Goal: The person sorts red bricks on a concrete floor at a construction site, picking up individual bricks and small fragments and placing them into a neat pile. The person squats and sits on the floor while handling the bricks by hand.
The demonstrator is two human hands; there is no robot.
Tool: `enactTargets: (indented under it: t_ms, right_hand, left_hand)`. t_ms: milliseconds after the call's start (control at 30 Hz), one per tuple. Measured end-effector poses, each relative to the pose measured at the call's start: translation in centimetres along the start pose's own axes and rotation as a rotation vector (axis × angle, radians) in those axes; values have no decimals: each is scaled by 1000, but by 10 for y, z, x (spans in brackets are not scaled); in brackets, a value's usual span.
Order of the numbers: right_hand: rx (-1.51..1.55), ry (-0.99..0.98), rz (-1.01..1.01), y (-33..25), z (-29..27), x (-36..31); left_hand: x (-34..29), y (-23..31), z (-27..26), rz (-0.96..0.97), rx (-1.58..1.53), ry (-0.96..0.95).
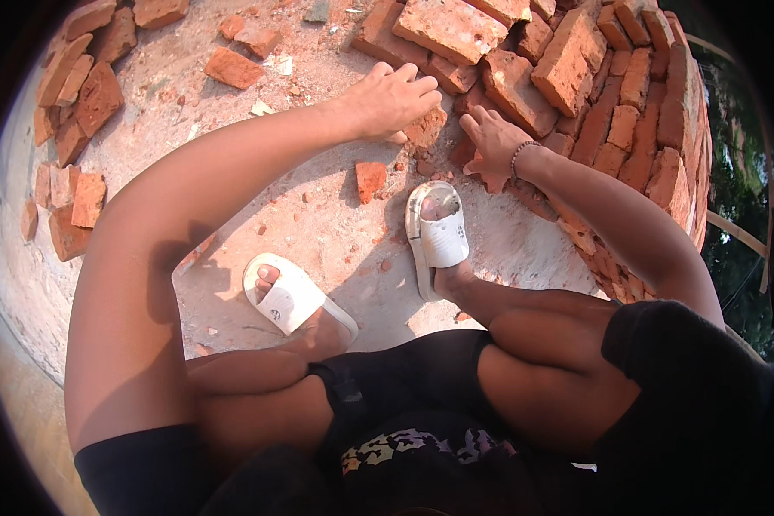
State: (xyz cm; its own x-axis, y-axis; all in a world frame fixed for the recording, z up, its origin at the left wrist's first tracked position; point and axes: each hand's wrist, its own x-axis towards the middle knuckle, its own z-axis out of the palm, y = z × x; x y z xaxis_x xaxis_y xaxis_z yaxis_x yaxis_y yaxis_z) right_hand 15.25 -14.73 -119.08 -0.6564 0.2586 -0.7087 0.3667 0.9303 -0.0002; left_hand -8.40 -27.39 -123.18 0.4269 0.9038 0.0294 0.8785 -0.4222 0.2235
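In the head view, my left hand (393, 101) curls its fingers over a rough broken brick (426, 129) at the near edge of a brick heap. My right hand (494, 140), wearing a beaded bracelet, reaches in from the right with its fingers apart. It rests against the reddish brick pieces (488, 177) beside the heap, and its thumb is mostly hidden. A small brick chunk (371, 180) lies on the dusty ground just below my left hand.
Stacked bricks (636, 112) form a curved wall on the right. Tumbled whole bricks (451, 30) lie at the far side. More bricks (95, 99) sit in piles at the left. My sandalled feet (288, 297) stand on the rubble-strewn ground.
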Motion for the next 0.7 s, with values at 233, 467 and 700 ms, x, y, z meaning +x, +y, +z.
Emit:
enactTargets:
  t_ms: [233, 467, 700]
  right_hand:
    - [-41, -64, 162, 3, -63, 17]
    - [96, 430, -132, -16, -36, 30]
    - [65, 183, -46, -33, -16, 28]
  left_hand:
    - [48, 30, 24, -48, 170, 73]
    - [-27, -39, 3, -418, -132, -181]
    - [-226, -92, -91, -713, -200, -418]
